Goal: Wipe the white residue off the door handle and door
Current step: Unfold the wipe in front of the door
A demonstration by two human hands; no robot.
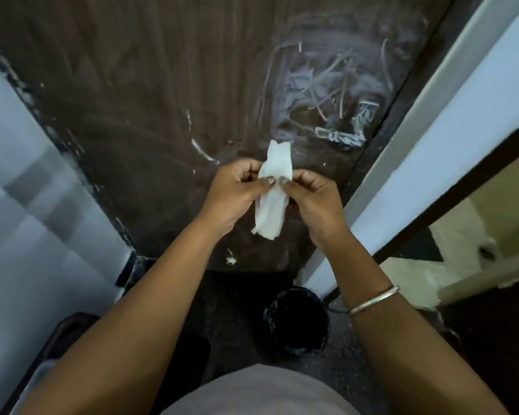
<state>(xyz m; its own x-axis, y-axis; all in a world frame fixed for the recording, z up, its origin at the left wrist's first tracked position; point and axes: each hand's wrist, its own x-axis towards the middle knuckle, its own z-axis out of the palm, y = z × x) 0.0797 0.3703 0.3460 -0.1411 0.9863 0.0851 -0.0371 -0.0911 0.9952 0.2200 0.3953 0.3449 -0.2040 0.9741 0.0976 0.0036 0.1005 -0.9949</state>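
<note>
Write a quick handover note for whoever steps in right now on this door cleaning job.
Left hand and right hand both pinch a white wipe in front of the dark door, not touching it.
Door handle sits up and right of the wipe, coated white.
Done: nothing clearly wiped clean yet.
Left: the thick white residue above the handle, the handle itself, and smaller streaks lower left. A black bin stands on the floor below.

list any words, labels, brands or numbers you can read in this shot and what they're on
None can be read.
Door handle and its plate: coated in white residue, no marking legible.
Wipe, pinched between left hand and right hand: plain white, no print.
Dark door: only smears and scratch lines, no letters.
Bangle and bin: no visible text.
</note>
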